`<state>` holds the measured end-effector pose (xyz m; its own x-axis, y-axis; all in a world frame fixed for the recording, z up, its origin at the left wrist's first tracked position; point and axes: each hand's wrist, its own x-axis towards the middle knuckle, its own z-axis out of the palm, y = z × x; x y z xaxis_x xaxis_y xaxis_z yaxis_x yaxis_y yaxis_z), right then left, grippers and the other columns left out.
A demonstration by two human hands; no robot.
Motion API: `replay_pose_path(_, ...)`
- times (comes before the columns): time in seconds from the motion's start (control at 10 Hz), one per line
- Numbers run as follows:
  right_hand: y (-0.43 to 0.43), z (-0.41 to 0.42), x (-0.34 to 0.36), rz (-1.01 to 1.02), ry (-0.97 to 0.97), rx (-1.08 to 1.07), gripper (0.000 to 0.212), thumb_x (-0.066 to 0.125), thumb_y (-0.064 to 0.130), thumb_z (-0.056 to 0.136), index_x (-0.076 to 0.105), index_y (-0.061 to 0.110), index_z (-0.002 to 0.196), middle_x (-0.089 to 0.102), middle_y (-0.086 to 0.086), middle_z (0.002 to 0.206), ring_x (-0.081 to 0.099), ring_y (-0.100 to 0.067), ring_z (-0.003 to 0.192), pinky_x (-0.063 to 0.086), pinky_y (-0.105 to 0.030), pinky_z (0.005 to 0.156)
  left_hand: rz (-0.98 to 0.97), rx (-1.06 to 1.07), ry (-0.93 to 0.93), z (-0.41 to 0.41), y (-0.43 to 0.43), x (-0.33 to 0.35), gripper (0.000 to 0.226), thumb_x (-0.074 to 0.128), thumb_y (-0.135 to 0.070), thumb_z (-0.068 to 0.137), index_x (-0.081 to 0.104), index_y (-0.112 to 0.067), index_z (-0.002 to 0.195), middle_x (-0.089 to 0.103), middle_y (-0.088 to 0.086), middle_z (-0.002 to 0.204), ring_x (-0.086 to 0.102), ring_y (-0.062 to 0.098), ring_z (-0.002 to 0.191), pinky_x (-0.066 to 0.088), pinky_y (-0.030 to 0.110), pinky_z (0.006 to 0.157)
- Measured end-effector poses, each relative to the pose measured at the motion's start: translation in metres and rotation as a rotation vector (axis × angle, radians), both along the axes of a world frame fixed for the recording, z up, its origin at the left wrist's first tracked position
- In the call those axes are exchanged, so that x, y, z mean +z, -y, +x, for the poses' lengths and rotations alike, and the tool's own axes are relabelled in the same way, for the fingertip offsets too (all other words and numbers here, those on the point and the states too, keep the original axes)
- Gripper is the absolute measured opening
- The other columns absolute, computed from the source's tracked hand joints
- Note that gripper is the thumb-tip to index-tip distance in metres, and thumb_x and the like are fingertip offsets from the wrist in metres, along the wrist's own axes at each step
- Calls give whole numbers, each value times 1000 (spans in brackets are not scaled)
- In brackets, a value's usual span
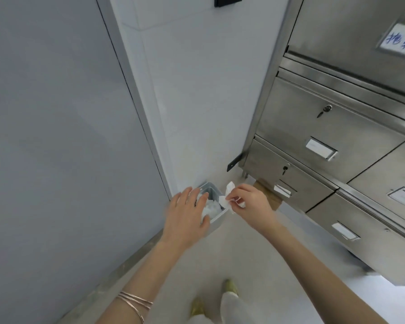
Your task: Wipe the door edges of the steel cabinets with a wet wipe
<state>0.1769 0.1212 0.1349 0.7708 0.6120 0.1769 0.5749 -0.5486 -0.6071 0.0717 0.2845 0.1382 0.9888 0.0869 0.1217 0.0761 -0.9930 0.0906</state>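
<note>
So the wipe (pixel 227 198) is in the right hand (pixel 250 204), pinched between thumb and fingertips. It's right above the small bin (pixel 218 219) tucked in the far corner where the door (pixel 56 136) meets the wall. The left hand (pixel 187 213) is spread, fingers relaxed, hovering over the bin's left side and not gripping anything I can see. There's already white crumpled stuff in the bin. The steel cabinets (pixel 325 127) are off to the right, doors closed, keys in a couple of locks, and neither hand is near them.

My read: this is either the bin-it step or getting a wipe ready, and honestly I can't tell which. If it's fresh, the next move needs a turn to the right and the wipe folded over the fingers. Then it's a steady run along a door edge. If it's used, just drop it in.
</note>
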Motion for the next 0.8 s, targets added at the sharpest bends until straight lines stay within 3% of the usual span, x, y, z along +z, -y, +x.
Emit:
replay_pose_path(0.4, -74, 155, -63, -133, -184, 132, 14, 62, -4, 80, 72, 1, 88, 66, -12, 94, 63, -28, 79, 47, -29, 74, 11, 173, -76, 111, -35, -46, 54, 88, -31, 53, 74, -12, 102, 71, 9, 106, 69, 28, 98, 58, 39, 78)
replay_pose_path(0.5, -92, 179, -91, -206, -193, 171, 19, 60, -2, 81, 71, 2, 96, 64, -12, 104, 61, -28, 91, 47, -33, 80, 28, 203, -99, 131, -43, -61, 54, 88, -32, 53, 74, -12, 102, 71, 9, 105, 69, 29, 98, 58, 40, 77)
replay_pose_path(0.6, -102, 194, -120, -352, -226, 225, 31, 57, 4, 85, 65, 5, 115, 55, -12, 123, 53, -26, 111, 39, -30, 96, 6, 231, -148, 146, -49, -79, 53, 86, -31, 54, 73, -13, 102, 71, 9, 106, 68, 28, 98, 57, 39, 78)
replay_pose_path(0.7, -102, 200, -142, -402, -227, 230, 38, 54, 11, 90, 56, 9, 127, 50, -11, 132, 49, -25, 118, 32, -26, 99, -22, 248, -191, 153, -53, -98, 51, 84, -28, 58, 73, -12, 105, 70, 10, 110, 67, 29, 103, 56, 40, 82)
replay_pose_path(0.8, -95, 203, -145, -413, -144, 250, 43, 53, 17, 91, 50, 13, 134, 49, -8, 137, 48, -24, 121, 35, -29, 98, -43, 239, -187, 160, -54, -105, 54, 87, -27, 51, 74, -11, 101, 71, 12, 106, 69, 30, 98, 58, 40, 77)
